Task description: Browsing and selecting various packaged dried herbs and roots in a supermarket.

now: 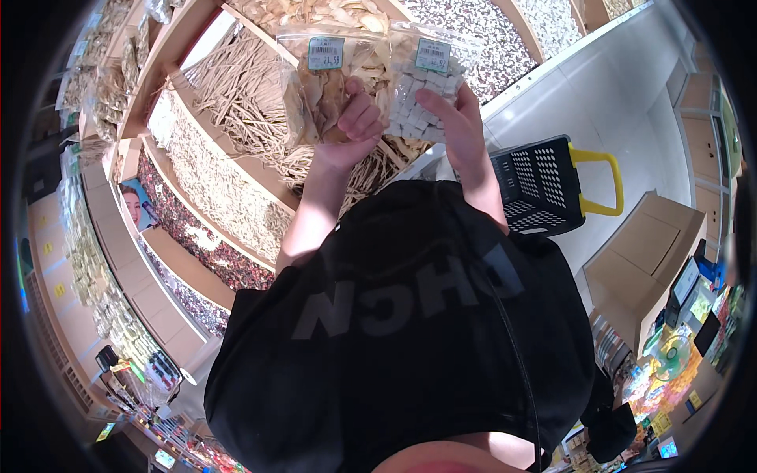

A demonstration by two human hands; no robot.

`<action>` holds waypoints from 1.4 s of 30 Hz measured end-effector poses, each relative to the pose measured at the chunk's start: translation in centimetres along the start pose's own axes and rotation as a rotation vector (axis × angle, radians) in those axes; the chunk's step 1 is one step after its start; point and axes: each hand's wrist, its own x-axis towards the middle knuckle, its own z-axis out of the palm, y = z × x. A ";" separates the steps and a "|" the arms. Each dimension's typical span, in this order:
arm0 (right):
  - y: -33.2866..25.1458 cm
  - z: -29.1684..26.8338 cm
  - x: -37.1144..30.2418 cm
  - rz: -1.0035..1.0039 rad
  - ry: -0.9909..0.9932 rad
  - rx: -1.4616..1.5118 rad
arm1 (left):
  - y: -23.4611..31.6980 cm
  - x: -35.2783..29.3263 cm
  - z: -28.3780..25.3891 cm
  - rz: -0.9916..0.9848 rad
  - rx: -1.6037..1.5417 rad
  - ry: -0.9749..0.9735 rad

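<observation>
Two clear zip bags are held up side by side over a bin of dried goods. My left hand point(359, 118) is closed on a bag of pale tan dried slices point(315, 91), its fingers curled against the front. The lower edge of the other bag, filled with white cubes point(416, 94), is gripped by my right hand point(457, 118), with the thumb across its front. Each bag carries a printed price label near its top, and their inner edges meet or overlap. Fingers behind the bags are hidden.
Wooden bins hold long brown dried strips point(244, 87), pale shreds point(205, 173) and dark red pieces point(189, 225). At my right stands a black shopping basket point(544, 185) with a yellow handle point(619, 181), on a grey tiled floor point(583, 102). A cardboard box point(643, 248) lies beyond it.
</observation>
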 end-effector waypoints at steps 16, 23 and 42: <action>0.5 0.1 -0.6 0.002 0.000 -0.005 | -0.1 -1.5 1.1 0.101 0.208 0.244; 0.6 0.5 -1.1 -0.019 -0.008 -0.010 | 1.5 -3.0 0.7 -0.002 0.149 0.199; 0.6 -0.3 -1.4 -0.005 0.030 -0.019 | -1.9 -0.7 8.2 0.633 0.953 0.744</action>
